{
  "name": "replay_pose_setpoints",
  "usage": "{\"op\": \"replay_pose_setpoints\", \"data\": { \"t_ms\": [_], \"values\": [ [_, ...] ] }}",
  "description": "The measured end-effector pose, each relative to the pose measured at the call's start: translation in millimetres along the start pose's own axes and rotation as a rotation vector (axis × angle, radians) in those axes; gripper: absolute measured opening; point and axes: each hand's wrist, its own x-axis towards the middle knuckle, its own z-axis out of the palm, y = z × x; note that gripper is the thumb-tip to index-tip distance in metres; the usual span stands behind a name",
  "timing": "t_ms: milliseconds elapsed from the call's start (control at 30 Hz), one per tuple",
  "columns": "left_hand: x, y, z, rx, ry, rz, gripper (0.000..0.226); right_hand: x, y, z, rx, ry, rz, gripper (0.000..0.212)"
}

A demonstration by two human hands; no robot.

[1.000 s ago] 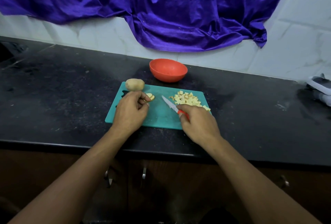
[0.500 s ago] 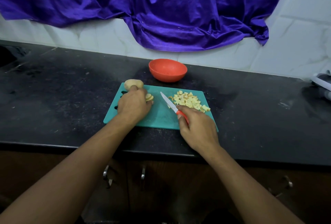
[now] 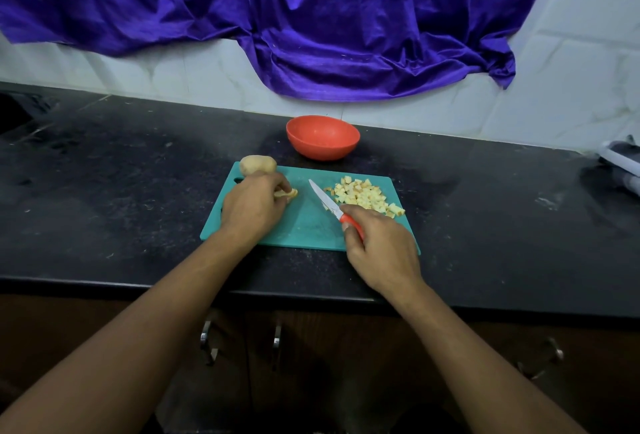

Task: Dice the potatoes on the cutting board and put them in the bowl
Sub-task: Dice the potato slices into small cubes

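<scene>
A teal cutting board (image 3: pixel 304 222) lies on the black counter. A whole potato (image 3: pixel 258 165) sits at its far left corner. My left hand (image 3: pixel 252 206) rests on the board's left part and pinches a small potato piece (image 3: pixel 289 193) with curled fingers. My right hand (image 3: pixel 379 251) grips the red handle of a knife (image 3: pixel 327 203), its blade flat and pointing away to the left, between the piece and a pile of diced potato (image 3: pixel 363 196) on the board's right half. An orange bowl (image 3: pixel 322 137) stands behind the board; its inside looks empty.
A purple cloth (image 3: pixel 277 17) hangs on the tiled wall behind the counter. A white and grey object (image 3: pixel 621 165) lies at the counter's far right. Cabinet doors with metal handles (image 3: pixel 207 340) are below the counter edge.
My left hand shifted slightly back toward the whole potato while still holding the small piece. The knife stays on the board with little movement.
</scene>
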Motion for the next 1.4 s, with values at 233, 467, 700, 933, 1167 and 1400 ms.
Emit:
{"op": "replay_pose_setpoints", "data": {
  "t_ms": [233,467,700,933,1167,1400],
  "values": [
    [-14,0,-7,-0.149,0.172,0.022,0.013,1,0,0,-0.007,-0.002,0.003,0.040],
    [-30,5,-3,-0.312,0.071,0.099,0.005,0,1,1,-0.002,0.003,0.004,0.039],
    [-35,10,-4,-0.122,0.011,0.130,0.008,-1,-3,-1,-0.028,0.001,0.006,0.039],
    [-27,7,-5,-0.166,0.058,0.026,0.023,-2,-4,-1,-0.030,0.001,0.004,0.039],
    [3,23,-10,0.009,-0.192,-0.125,0.039,-2,-5,-1,-0.024,0.004,0.009,0.039],
    [18,17,-18,-0.234,-0.358,-0.213,0.027,-1,-2,0,-0.021,0.003,0.008,0.040]
  ]
}}
